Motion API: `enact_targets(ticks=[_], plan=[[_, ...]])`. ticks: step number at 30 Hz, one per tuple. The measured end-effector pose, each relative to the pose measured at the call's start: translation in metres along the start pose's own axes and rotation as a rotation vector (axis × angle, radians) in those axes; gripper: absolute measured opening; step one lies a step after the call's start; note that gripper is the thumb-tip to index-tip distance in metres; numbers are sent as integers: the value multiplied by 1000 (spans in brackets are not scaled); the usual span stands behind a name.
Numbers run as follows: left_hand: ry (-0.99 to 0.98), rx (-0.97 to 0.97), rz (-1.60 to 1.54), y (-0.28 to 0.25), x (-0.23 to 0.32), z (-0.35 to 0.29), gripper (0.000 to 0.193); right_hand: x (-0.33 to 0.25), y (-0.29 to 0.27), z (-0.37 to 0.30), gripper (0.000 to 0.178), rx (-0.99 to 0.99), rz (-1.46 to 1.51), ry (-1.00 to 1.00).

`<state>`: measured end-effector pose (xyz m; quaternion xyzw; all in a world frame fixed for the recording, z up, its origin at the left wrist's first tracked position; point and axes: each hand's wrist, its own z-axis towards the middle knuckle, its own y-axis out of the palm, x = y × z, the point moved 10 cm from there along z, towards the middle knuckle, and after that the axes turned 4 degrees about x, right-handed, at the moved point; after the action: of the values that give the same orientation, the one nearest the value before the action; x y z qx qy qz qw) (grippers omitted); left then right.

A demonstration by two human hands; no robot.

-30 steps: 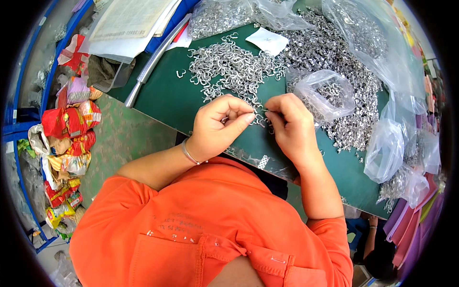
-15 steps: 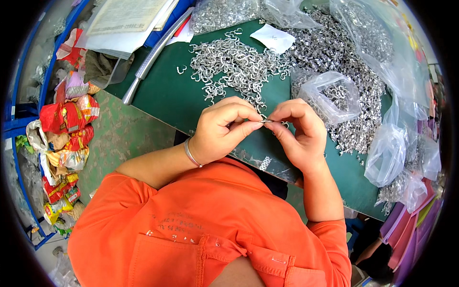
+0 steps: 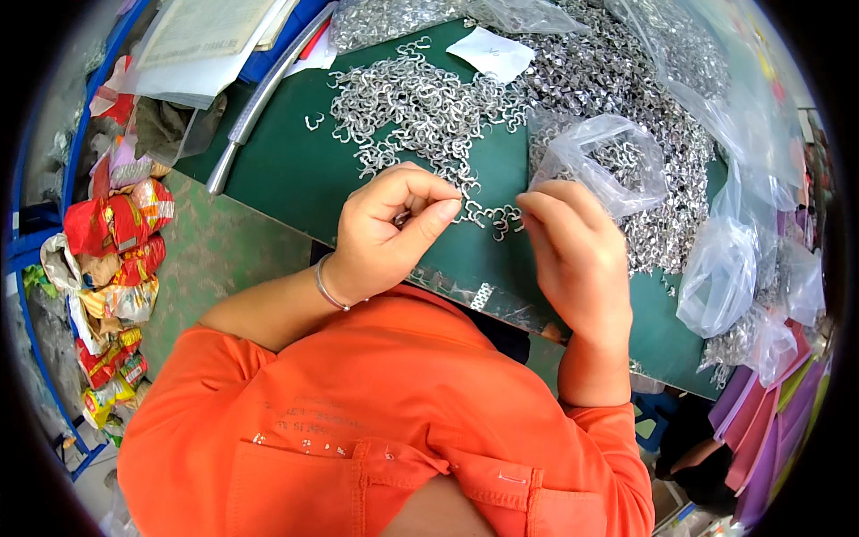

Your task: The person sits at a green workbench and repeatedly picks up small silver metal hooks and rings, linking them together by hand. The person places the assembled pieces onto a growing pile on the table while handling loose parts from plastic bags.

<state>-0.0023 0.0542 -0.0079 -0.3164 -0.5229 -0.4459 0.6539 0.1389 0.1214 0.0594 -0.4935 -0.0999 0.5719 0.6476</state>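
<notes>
My left hand [image 3: 394,228] is closed in a pinch, thumb tip against the index finger, beside the near end of a pile of silvery S-shaped hooks [image 3: 403,103]. Whatever its fingertips hold is too small to make out; something dark shows in the curl of its fingers. Apart from it, my right hand [image 3: 582,255] has its fingertips drawn together, and anything in them is hidden. A few loose hooks [image 3: 501,220] lie on the green tabletop [image 3: 286,170] between the hands. Just beyond my right hand, an open clear bag [image 3: 640,192] holds more small metal pieces.
A big heap of small shiny metal parts [image 3: 582,76] covers the back right, with clear plastic bags [image 3: 720,277] along it. A white paper slip [image 3: 492,52] lies between the piles. At the left edge rests a metal-handled tool [image 3: 237,139]; colourful wrappers [image 3: 112,224] fill a rack beyond.
My hands have come apart from where their fingertips met: the left moved left, the right moved right and slightly nearer. The whole view has shifted a little.
</notes>
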Motion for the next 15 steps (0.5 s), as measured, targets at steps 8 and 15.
enact_targets(ticks=[8, 15], plan=[[-53, 14, 58, 4, -5, -1, 8, 12, 32, -8, 14, -97, -32, 99], [50, -127, 224, 12, 4, 2, 13, -7, 24, 2, 21, 20, 396, 15]])
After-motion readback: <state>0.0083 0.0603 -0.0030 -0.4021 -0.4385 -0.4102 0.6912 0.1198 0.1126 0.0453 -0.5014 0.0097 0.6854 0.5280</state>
